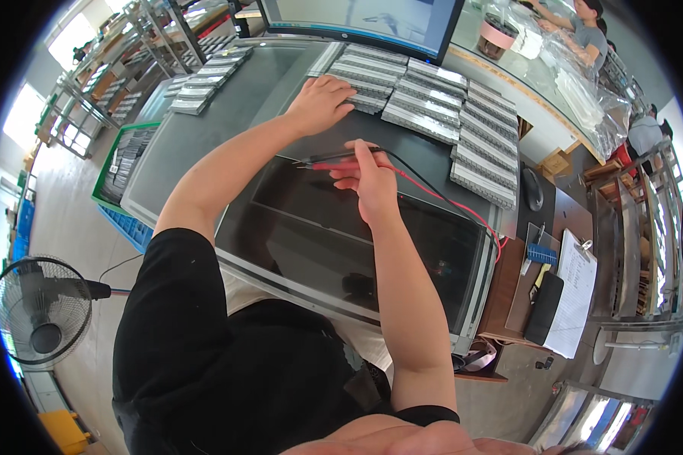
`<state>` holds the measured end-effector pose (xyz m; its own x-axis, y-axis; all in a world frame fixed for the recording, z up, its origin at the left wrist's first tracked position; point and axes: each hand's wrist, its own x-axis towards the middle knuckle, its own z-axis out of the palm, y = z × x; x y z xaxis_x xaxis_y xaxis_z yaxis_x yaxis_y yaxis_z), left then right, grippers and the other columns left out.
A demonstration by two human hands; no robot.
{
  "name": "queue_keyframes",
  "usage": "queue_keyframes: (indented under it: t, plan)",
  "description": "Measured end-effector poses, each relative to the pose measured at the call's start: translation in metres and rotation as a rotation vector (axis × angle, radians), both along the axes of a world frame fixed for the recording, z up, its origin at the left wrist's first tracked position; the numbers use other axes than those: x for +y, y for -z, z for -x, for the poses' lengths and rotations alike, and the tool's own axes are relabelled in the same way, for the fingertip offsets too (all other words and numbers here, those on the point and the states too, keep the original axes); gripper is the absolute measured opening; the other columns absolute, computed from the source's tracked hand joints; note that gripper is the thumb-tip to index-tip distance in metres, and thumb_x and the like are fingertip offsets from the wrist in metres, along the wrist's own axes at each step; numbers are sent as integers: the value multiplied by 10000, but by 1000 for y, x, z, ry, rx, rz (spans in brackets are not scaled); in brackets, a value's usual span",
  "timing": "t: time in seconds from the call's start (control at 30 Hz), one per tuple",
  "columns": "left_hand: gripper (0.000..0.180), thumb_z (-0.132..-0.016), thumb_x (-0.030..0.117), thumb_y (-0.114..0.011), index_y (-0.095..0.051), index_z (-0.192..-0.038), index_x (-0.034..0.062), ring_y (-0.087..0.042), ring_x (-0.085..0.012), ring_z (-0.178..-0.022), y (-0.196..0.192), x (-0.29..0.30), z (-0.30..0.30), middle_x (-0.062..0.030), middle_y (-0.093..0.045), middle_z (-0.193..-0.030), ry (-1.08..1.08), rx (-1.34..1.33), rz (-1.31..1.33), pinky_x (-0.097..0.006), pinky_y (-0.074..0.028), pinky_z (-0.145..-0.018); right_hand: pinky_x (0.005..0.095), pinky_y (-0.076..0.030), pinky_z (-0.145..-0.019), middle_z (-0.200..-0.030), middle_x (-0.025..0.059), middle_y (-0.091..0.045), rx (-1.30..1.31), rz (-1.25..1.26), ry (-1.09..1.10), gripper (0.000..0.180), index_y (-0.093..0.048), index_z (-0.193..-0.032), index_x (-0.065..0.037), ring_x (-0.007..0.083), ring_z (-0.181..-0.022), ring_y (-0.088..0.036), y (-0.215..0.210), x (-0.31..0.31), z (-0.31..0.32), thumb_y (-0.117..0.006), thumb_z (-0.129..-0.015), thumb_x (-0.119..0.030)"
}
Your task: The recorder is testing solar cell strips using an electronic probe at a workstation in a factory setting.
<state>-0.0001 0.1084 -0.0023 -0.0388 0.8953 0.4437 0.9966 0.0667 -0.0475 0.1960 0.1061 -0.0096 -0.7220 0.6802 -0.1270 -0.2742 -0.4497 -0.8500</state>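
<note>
Two test probes, a red one (335,166) and a black one (330,157), lie side by side in my right hand (373,178), which is closed around them. Their thin metal tips point left, above a dark glassy panel (319,227) in the bench top. From the probes a red and a black lead run right to the bench's edge. My left hand (319,105) is farther away, bent-fingered, at the left end of the rows of grey-and-white slotted strips (368,76). Whether a strip is pinched between its thumb and fingers is hidden.
More strips (209,80) lie at the far left. A monitor (364,23) stands behind the rows. To the right are a mouse (533,188) and a clipboard (573,296). A green crate (99,178) and a fan (42,307) stand left. Another person (588,38) sits far right.
</note>
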Motion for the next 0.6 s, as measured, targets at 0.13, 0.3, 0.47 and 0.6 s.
queue_keyframes:
  t: [0.13, 0.3, 0.47, 0.6]
  plan:
    - [345, -865, 315, -479, -538, -1151, 130, -424, -213, -1140, 3, -3, 4, -30, -519, -1164, 4, -10, 30, -382, -311, -954, 263, -496, -514, -820, 96, -548, -16, -12, 3, 273, -527, -983, -29, 185, -645, -616, -1, -1, -1, -494, -900, -288]
    - [313, -852, 285, -501, -546, -1112, 118, -486, -211, -1054, 1, -15, 1, -24, -545, -1102, 79, 43, 11, -376, -327, -918, 268, -500, -516, -827, 102, -541, -22, -17, 10, 269, -527, -983, -30, 188, -645, -617, -2, 0, -1, -485, -906, -284]
    - [307, -833, 257, -527, -542, -1104, 114, -495, -206, -1031, 0, -42, -13, -25, -551, -1079, 78, 77, -3, -374, -342, -887, 259, -499, -503, -814, 103, -531, -28, 2, 28, 279, -530, -986, -14, 190, -628, -614, -3, -1, -1, -499, -897, -277]
    - [397, -787, 222, -595, -510, -1160, 114, -483, -210, -1054, -11, -64, -15, -31, -537, -1110, 99, 39, 2, -380, -336, -896, 260, -501, -508, -821, 103, -536, -41, 2, 30, 275, -534, -987, -20, 191, -632, -614, -2, 0, -1, -500, -898, -278]
